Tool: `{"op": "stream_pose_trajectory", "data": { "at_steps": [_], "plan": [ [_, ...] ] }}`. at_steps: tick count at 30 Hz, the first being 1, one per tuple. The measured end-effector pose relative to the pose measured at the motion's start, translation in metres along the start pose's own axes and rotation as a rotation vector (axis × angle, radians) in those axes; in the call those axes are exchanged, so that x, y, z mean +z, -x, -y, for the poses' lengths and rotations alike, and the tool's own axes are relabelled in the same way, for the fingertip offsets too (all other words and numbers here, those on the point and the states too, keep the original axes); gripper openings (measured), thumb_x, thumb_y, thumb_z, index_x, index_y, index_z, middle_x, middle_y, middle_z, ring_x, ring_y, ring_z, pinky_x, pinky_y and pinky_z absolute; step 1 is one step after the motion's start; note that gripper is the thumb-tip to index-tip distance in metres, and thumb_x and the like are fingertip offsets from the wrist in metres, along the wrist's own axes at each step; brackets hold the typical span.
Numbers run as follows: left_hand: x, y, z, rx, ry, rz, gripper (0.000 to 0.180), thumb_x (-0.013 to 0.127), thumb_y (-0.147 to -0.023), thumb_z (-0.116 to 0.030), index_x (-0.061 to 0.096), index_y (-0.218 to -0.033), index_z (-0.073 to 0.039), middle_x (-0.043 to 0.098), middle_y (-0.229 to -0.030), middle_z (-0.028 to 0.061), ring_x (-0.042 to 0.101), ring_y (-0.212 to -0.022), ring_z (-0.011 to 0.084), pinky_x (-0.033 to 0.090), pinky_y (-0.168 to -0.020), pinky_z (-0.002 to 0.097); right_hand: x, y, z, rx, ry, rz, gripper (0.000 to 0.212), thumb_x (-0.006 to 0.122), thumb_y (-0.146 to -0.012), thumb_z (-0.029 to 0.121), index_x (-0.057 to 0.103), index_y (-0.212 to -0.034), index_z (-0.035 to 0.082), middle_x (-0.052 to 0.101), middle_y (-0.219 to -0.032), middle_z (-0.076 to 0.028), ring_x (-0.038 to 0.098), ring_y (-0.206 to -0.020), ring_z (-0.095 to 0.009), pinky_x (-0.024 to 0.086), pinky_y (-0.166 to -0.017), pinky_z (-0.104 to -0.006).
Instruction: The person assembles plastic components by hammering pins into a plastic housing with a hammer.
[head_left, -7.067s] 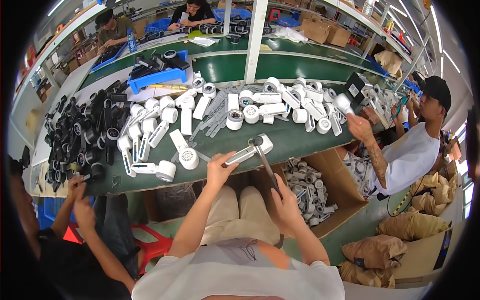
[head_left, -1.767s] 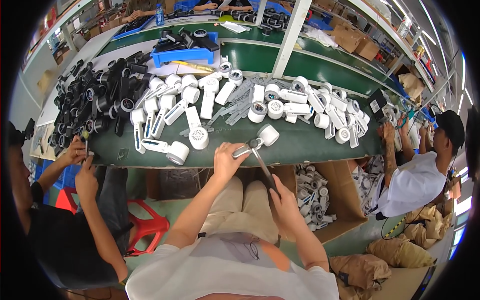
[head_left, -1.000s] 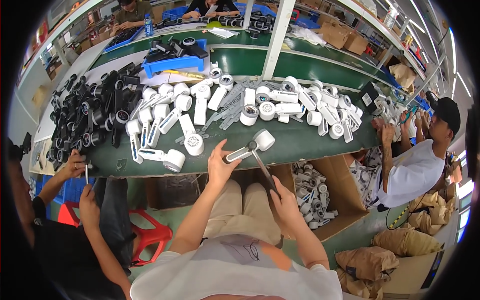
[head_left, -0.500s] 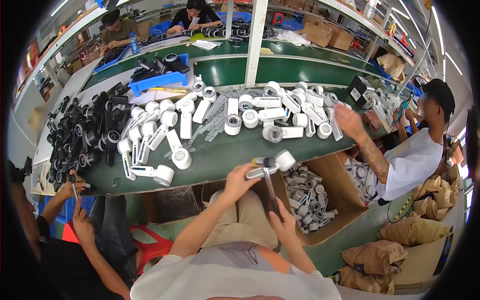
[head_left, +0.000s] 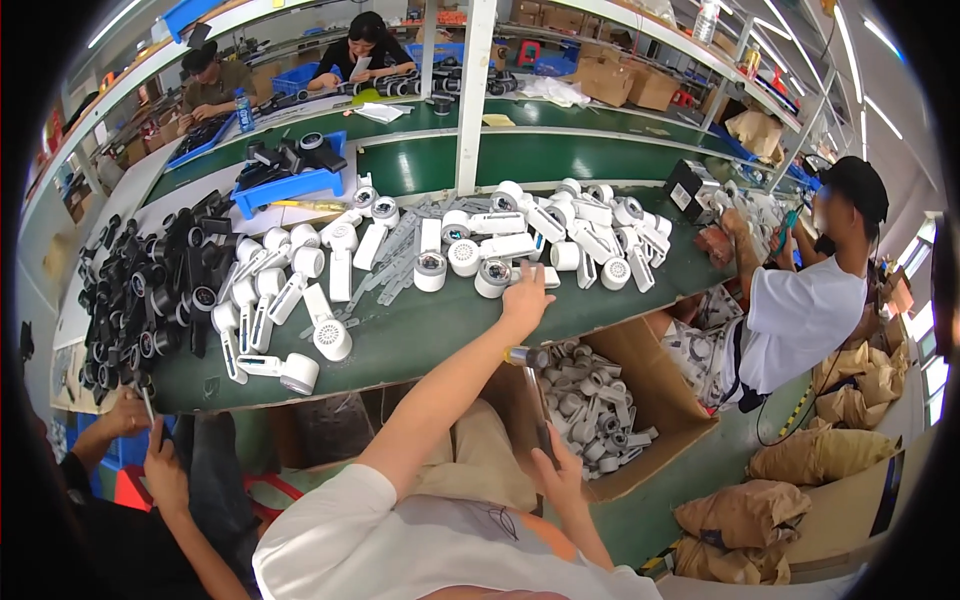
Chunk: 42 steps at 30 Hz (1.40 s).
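My left hand point(head_left: 526, 303) reaches over the green workbench and closes its fingers on the handle of a white handheld fan point(head_left: 493, 279) with a round head; the fingers hide part of the handle. My right hand point(head_left: 561, 468) grips the dark handle of a hammer point(head_left: 538, 400), its head up, above the front of a cardboard box point(head_left: 675, 385). Inside the box lies a heap of white fans point(head_left: 598, 415). More white fans point(head_left: 463, 257) lie around my left hand, and grey flat strips point(head_left: 400, 245) are scattered left of them.
Black fans point(head_left: 150, 290) pile up at the bench's left end, with a blue tray point(head_left: 290, 190) behind. At left, a co-worker's hands point(head_left: 160, 460) hold a thin tool. Another co-worker point(head_left: 800, 310) sits at right. A white post point(head_left: 475, 110) rises behind the bench; paper sacks point(head_left: 745, 515) stand lower right.
The white fan my left hand held by the hammer has left that hand, which has moved forward to another fan on the bench. The hammer stays in my right hand. The view has shifted slightly.
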<state>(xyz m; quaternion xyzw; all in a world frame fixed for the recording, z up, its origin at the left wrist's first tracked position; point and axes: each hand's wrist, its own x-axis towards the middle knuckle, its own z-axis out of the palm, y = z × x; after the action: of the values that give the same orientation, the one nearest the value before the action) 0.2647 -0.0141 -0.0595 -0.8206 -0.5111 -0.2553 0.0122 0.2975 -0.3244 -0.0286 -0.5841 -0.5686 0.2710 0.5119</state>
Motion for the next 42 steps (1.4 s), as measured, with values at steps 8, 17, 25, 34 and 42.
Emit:
{"op": "stream_pose_trajectory", "data": {
  "at_steps": [8, 17, 25, 34, 42],
  "plan": [
    [-0.057, 0.039, -0.003, 0.031, 0.120, 0.164, 0.074, 0.064, -0.067, -0.068, 0.055, -0.105, -0.005, 0.047, -0.112, 0.0137, 0.063, -0.073, 0.0339, 0.050, -0.066, 0.0442, 0.006, -0.004, -0.021, -0.117, -0.001, -0.077, 0.042, 0.060, -0.086, 0.002, 0.051, -0.126, -0.005, 0.059, -0.078, -0.004, 0.051, -0.068, -0.008, 0.045, -0.062, -0.0232],
    [-0.143, 0.143, 0.107, -0.052, 0.559, 0.127, 0.053, 0.054, -0.069, 0.000, 0.043, -0.121, -0.006, 0.053, -0.123, 0.0220, 0.052, -0.109, 0.0413, 0.045, -0.090, 0.0467, 0.020, -0.012, -0.023, 0.180, -0.283, 0.094, 0.044, 0.058, -0.087, 0.001, 0.050, -0.130, -0.001, 0.050, -0.067, 0.001, 0.044, -0.056, -0.004, 0.038, -0.050, -0.0207],
    [-0.169, 0.113, 0.182, -0.082, 0.491, 0.404, 0.049, 0.045, -0.067, 0.010, 0.052, -0.114, -0.002, 0.061, -0.111, 0.0225, 0.056, -0.108, 0.0387, 0.045, -0.091, 0.0421, 0.031, -0.018, -0.021, 0.070, -0.200, 0.117, 0.046, 0.060, -0.086, 0.002, 0.050, -0.131, 0.001, 0.051, -0.067, 0.001, 0.045, -0.058, -0.004, 0.039, -0.052, -0.0211],
    [-0.140, 0.084, 0.196, 0.011, 0.100, 0.290, 0.024, 0.047, -0.071, 0.001, 0.068, -0.083, 0.000, 0.064, -0.085, 0.0232, 0.062, -0.086, 0.0388, 0.048, -0.079, 0.0443, 0.016, -0.015, -0.013, 0.221, -0.220, 0.098, 0.045, 0.061, -0.086, 0.005, 0.051, -0.130, 0.001, 0.055, -0.073, -0.001, 0.047, -0.064, -0.005, 0.042, -0.058, -0.0210],
    [-0.115, 0.032, 0.237, -0.247, -0.213, 0.011, 0.025, 0.066, -0.069, -0.013, 0.066, -0.094, -0.011, 0.066, -0.094, 0.0148, 0.064, -0.090, 0.0326, 0.053, -0.078, 0.0411, 0.015, -0.012, -0.027, 0.233, -0.224, 0.082, 0.045, 0.062, -0.087, 0.007, 0.051, -0.130, 0.002, 0.055, -0.073, -0.001, 0.048, -0.063, -0.006, 0.043, -0.060, -0.0216]
  ]
}}
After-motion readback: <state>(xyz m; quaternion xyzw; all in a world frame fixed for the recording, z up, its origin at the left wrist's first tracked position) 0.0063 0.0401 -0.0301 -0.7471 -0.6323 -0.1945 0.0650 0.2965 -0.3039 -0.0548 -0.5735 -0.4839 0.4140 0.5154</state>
